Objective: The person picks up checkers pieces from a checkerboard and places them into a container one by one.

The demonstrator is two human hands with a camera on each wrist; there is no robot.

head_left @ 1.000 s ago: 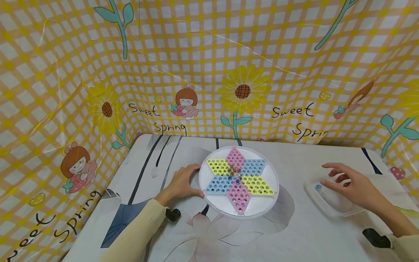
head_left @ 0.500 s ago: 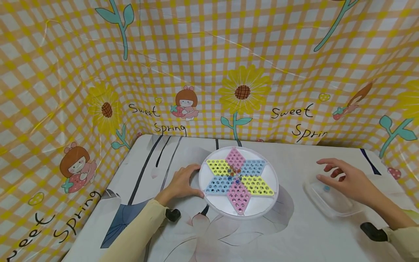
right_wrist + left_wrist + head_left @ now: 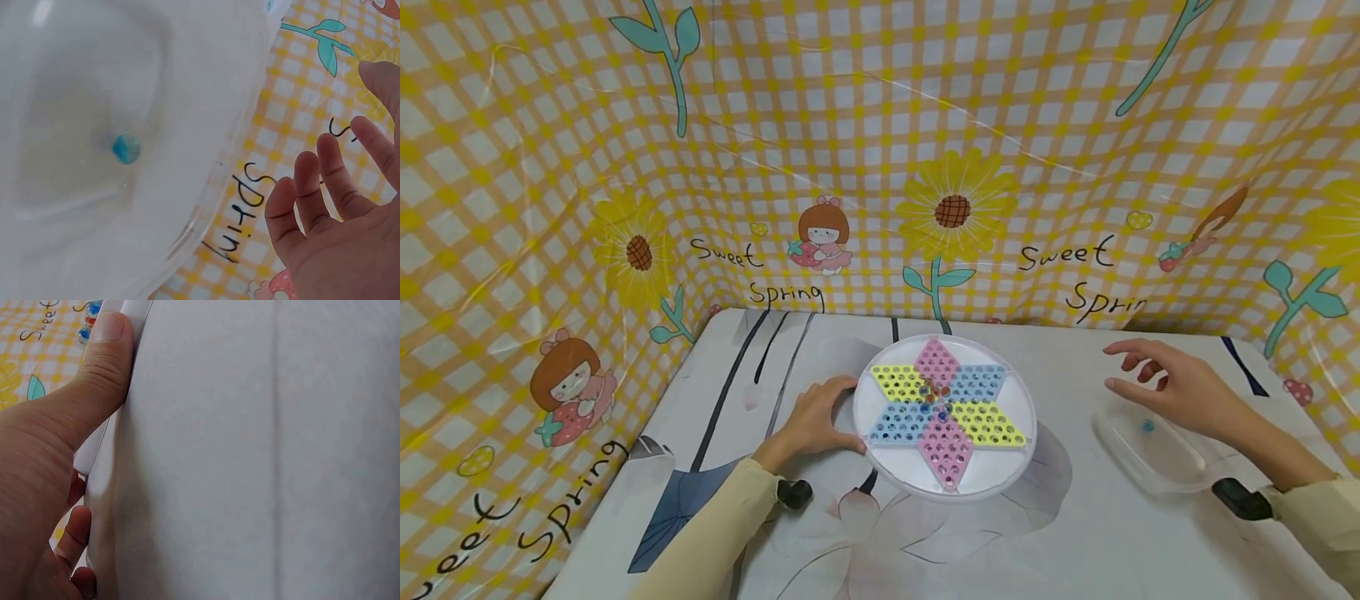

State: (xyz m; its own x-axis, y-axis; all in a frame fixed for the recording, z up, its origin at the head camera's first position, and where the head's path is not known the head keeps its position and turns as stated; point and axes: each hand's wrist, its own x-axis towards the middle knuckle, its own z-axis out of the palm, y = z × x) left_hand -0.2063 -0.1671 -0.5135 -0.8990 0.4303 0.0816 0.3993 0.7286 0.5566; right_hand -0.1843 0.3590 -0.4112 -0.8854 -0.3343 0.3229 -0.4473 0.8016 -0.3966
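My left hand (image 3: pixel 815 419) grips the board (image 3: pixel 945 414) rim. My right hand (image 3: pixel 1180 389) hovers, fingers apart, above the tray (image 3: pixel 1138 454). Keep the board steady; pick marbles (image 3: pixel 936 397) singly.

The board (image 3: pixel 945 417) is white, with a six-pointed star of holed diamonds in pink, yellow and blue. The tub (image 3: pixel 1150 454) is clear, and the marble (image 3: pixel 1147 426) in it is blue. The backdrop (image 3: pixel 880 150) is yellow-and-white gingham with sunflowers, teal stems and black lettering. The sleeves (image 3: pixel 715 533) are pale yellow. The tablecloth (image 3: pixel 1075 542) is white with grey and blue print.
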